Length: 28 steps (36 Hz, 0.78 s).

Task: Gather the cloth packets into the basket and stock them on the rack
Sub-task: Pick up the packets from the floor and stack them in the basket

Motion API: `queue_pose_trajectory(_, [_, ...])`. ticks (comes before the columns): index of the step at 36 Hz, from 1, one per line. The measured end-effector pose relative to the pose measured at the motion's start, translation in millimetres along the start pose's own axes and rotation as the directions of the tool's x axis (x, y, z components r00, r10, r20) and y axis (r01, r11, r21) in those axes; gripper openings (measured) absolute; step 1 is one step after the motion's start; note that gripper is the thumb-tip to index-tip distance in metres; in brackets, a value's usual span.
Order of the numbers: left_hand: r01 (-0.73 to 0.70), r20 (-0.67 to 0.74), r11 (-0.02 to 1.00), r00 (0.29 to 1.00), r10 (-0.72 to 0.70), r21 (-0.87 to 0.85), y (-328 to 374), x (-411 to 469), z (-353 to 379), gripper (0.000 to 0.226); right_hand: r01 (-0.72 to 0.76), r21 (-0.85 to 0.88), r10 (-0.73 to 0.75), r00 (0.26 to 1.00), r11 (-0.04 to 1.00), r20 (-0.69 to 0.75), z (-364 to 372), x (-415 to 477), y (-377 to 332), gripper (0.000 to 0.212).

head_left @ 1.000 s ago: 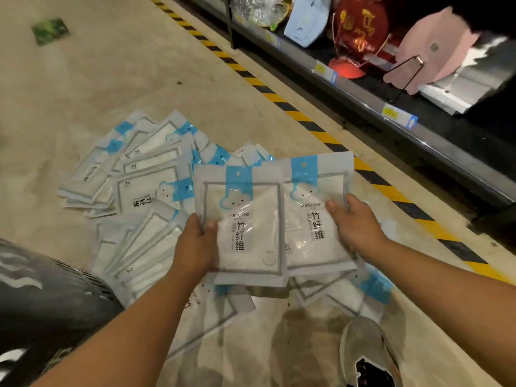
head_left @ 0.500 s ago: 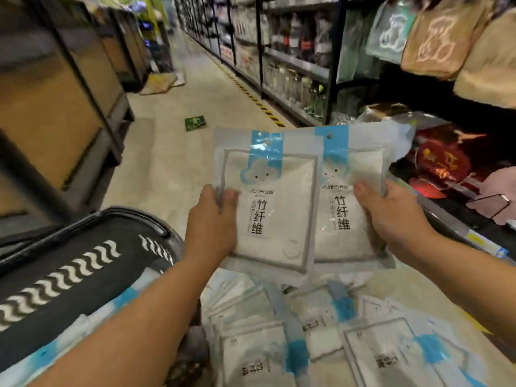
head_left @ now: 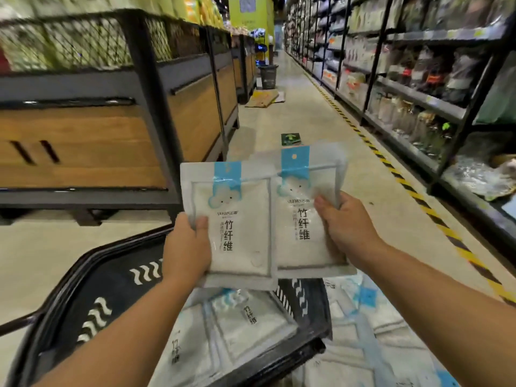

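Shop aisle: white-and-blue film cloth packets (head_left: pixel 240 219) above black plastic basket (head_left: pixel 117 289).
Left hand (head_left: pixel 185 252), right hand (head_left: pixel 346 227) each pinch one; likely light, limp, slick: hold side edges.

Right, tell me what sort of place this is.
Most likely a supermarket aisle: long stocked shelves run down the right, wood-fronted display bins line the left, and a shopping basket sits below the cloth packets being held.

Basket (head_left: pixel 117 289) top open; bins (head_left: pixel 83 152) L, shelves (head_left: pixel 418 101) R.
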<state>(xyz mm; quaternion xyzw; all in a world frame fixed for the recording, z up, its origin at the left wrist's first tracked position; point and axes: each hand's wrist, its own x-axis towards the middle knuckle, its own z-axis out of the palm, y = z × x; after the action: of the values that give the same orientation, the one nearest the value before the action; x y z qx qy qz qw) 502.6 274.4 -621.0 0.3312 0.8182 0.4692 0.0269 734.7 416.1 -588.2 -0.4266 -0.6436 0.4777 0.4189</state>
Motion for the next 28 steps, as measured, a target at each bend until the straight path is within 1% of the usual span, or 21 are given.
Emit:
queue_pose_trajectory(3, [0.104,-0.028,0.994,0.994,-0.103,0.032,-35.2,-0.1,-10.4,0.029,-0.034,0.016,0.033,0.998,0.999,0.057,41.4,-1.8,13.4,0.007])
queue_pose_trajectory(6, [0.192,-0.033,0.979,0.981,-0.191,0.062,-63.6,-4.1,-18.2,0.028,-0.063,0.032,0.061,0.995,0.997,0.074,82.4,-5.3,27.9,0.009])
queue_pose_trajectory(9, [0.242,-0.043,0.968,0.970,-0.240,0.067,-91.5,-13.6,-22.7,0.027,-0.114,0.058,0.108,0.989,0.992,0.100,121.7,-10.7,41.9,0.012])
queue_pose_trajectory(12, [0.283,-0.033,0.949,0.959,-0.281,0.136,-122.4,-17.6,-25.1,0.031,-0.166,0.010,0.162,0.972,0.986,0.168,149.9,-17.7,57.3,0.015])
queue_pose_trajectory(14, [0.292,0.015,0.929,0.953,-0.303,0.225,-135.3,-12.2,-28.0,0.031,-0.217,-0.014,0.216,0.958,0.976,0.191,160.2,-19.3,68.3,0.020])
queue_pose_trajectory(16, [0.267,0.058,0.916,0.953,-0.297,0.299,-139.9,-4.0,-31.3,0.031,-0.275,-0.019,0.273,0.941,0.961,0.198,164.9,-17.6,76.4,0.022])
queue_pose_trajectory(20, [0.248,0.091,0.912,0.952,-0.291,0.327,-140.7,7.8,-31.6,0.029,-0.357,-0.032,0.355,0.906,0.933,0.230,164.7,-6.1,89.1,0.022])
queue_pose_trajectory(22, [0.218,0.117,0.911,0.955,-0.273,0.350,-140.1,6.8,-29.3,0.028,-0.378,-0.087,0.387,0.886,0.922,0.257,163.7,-3.8,95.2,0.020])
queue_pose_trajectory(24, [0.195,0.172,0.895,0.943,-0.283,0.402,-141.8,1.5,-25.3,0.029,-0.369,-0.179,0.407,0.866,0.912,0.291,164.1,-4.5,101.9,0.020])
queue_pose_trajectory(26, [0.171,0.259,0.858,0.908,-0.328,0.485,-147.5,-5.5,-18.3,0.031,-0.312,-0.324,0.412,0.855,0.893,0.314,164.7,-6.3,107.2,0.023])
queue_pose_trajectory(28, [0.199,0.292,0.826,0.870,-0.397,0.528,-155.1,-10.9,-11.7,0.028,-0.257,-0.458,0.430,0.841,0.851,0.328,164.0,-8.4,111.9,0.022])
